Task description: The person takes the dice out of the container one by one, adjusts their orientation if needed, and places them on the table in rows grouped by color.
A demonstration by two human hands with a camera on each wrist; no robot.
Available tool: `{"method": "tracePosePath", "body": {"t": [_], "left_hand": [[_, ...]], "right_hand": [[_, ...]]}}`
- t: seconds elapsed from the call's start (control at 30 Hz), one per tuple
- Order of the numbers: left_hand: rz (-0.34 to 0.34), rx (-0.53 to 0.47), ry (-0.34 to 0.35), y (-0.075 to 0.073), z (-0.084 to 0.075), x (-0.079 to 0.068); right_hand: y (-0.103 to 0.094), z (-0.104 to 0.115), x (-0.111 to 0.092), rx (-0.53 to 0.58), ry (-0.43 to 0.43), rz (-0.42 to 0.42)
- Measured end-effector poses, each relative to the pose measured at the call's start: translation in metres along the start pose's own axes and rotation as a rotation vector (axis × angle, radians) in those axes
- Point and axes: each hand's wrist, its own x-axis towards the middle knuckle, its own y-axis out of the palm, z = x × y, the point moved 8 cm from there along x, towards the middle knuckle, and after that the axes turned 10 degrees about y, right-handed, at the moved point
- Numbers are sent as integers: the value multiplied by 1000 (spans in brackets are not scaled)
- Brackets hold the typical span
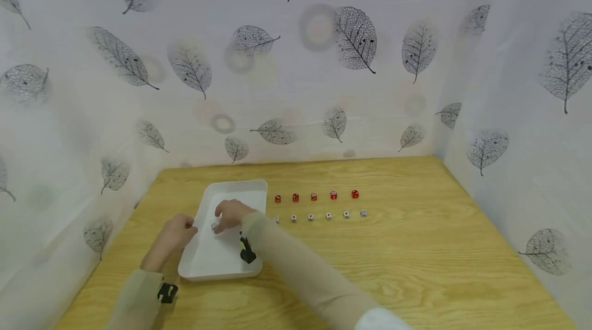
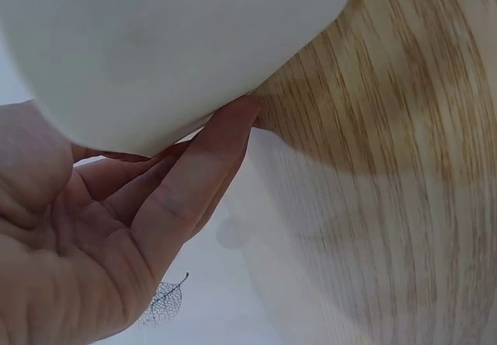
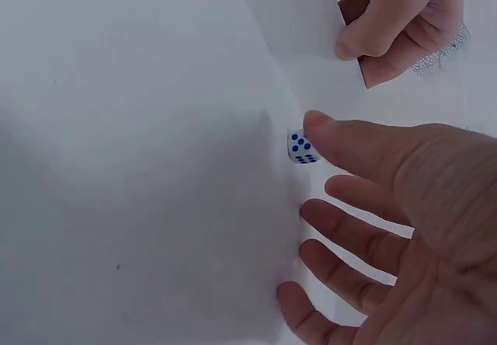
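In the head view a white tray (image 1: 222,263) lies on the left part of the wooden table. My left hand (image 1: 178,232) holds its left rim, with the thumb over the edge and the fingers beneath, as the left wrist view shows. Inside the tray is one white die (image 3: 302,147) with blue pips, near the tray's side wall. My right hand (image 1: 233,215) reaches over the tray. Its thumb tip (image 3: 318,120) is right at the die, while the other fingers are spread and slightly bent, apart from it.
Right of the tray, a row of several red dice (image 1: 314,197) lies on the table (image 1: 416,248). Closer to me runs a row of several white dice (image 1: 329,216). Leaf-patterned white curtains (image 1: 296,88) surround the table at the back and sides.
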Motion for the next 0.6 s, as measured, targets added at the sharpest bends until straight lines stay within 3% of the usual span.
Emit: {"method": "tracePosePath", "body": {"t": [0.37,0.6], "left_hand": [[8,26,8,-2,-2,1],[25,23,-27,-1,0,2]], "right_hand": [[8,10,1,-87,-64,20],[8,9,2,-105,-10,-33]]}}
